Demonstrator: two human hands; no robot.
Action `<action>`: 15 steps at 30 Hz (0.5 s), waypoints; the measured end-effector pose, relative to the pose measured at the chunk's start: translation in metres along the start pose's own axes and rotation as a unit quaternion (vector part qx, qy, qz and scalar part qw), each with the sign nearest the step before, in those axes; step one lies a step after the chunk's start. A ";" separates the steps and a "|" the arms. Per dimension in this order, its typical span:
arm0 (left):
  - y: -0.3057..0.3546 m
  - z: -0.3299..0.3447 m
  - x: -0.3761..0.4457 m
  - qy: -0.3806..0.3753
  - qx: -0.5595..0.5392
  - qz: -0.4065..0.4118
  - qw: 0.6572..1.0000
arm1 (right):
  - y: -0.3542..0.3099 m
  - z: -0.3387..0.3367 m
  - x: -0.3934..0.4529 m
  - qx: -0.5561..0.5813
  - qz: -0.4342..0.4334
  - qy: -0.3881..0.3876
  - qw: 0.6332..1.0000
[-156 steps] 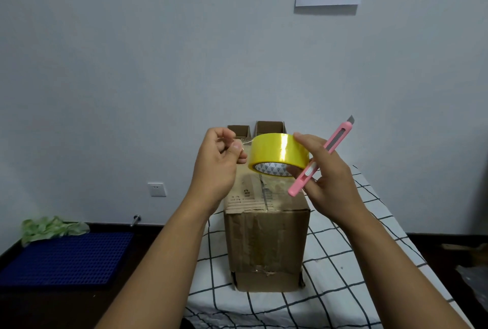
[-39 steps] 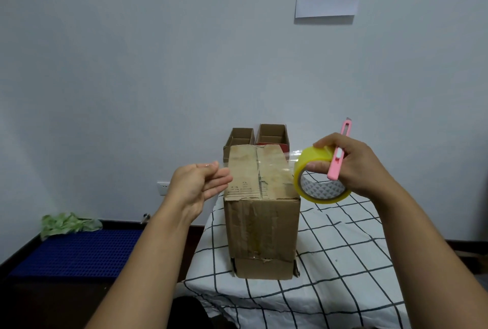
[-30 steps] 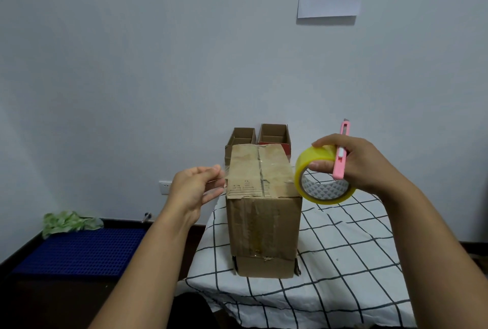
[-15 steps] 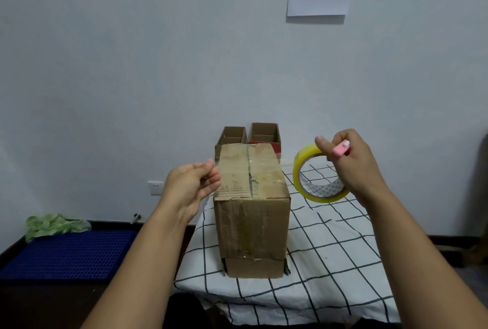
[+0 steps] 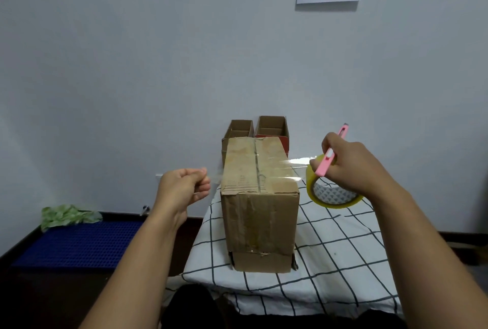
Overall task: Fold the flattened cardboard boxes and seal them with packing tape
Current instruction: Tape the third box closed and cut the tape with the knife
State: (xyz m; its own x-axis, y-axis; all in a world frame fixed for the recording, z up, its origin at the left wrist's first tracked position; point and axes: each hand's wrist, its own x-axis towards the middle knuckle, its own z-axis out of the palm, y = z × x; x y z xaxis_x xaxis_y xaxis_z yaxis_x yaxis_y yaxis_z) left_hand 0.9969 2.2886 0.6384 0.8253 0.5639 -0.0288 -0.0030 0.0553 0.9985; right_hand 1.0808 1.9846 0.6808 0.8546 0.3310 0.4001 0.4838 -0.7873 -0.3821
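Across the box [image 5: 260, 170] top, tape [image 5: 293, 163] stretches taut: left hand [image 5: 182, 188] fingers pinch its end at 9 o'clock, right hand [image 5: 351, 167] grips roll [image 5: 332, 194] and knife [image 5: 333, 153] at 3.

Table w/ white black-grid cloth [image 5: 330, 257], tall closed cardboard box [image 5: 260, 212] upright on it, two open small boxes [image 5: 257, 129] behind, near wall

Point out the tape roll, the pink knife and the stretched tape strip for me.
tape roll [image 5: 333, 200]: head view, lower yellow rim.
pink knife [image 5: 327, 163]: head view, middle of the handle.
tape strip [image 5: 295, 163]: head view, clear span between box and roll.
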 end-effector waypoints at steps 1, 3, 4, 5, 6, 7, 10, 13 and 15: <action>-0.001 0.000 0.000 -0.004 0.001 -0.004 1.000 | 0.000 0.000 0.000 0.003 0.003 -0.001 1.000; -0.003 -0.002 0.001 -0.010 -0.003 -0.012 1.000 | 0.001 0.001 0.000 0.010 0.007 -0.006 1.000; -0.005 -0.002 0.002 -0.012 -0.004 -0.015 1.000 | 0.001 0.001 0.000 0.013 0.006 -0.008 1.000; -0.007 -0.003 0.003 -0.012 -0.005 -0.018 1.000 | 0.000 0.002 -0.001 0.016 0.004 -0.010 1.000; -0.008 -0.003 0.003 -0.012 -0.009 -0.022 1.000 | 0.000 0.003 -0.001 0.018 0.003 -0.013 1.000; -0.008 -0.003 0.003 -0.012 -0.016 -0.025 0.999 | 0.000 0.005 -0.001 0.019 0.003 -0.016 1.000; -0.010 -0.004 0.001 -0.020 -0.039 -0.035 0.998 | 0.002 0.011 -0.003 0.018 0.004 -0.022 1.000; -0.011 -0.003 0.001 -0.028 -0.059 -0.049 0.997 | 0.005 0.016 -0.003 0.019 0.008 -0.025 0.999; -0.012 -0.002 0.001 -0.030 -0.066 -0.055 0.996 | 0.006 0.018 -0.003 0.019 0.009 -0.025 0.999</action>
State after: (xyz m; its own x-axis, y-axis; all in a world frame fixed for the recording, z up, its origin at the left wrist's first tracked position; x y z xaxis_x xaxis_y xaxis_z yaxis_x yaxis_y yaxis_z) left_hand 0.9969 2.2901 0.6266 0.8566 0.4992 -0.1307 0.0187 0.2232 0.9746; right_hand 1.0841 1.9886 0.6620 0.8717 0.3428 0.3503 0.4734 -0.7738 -0.4208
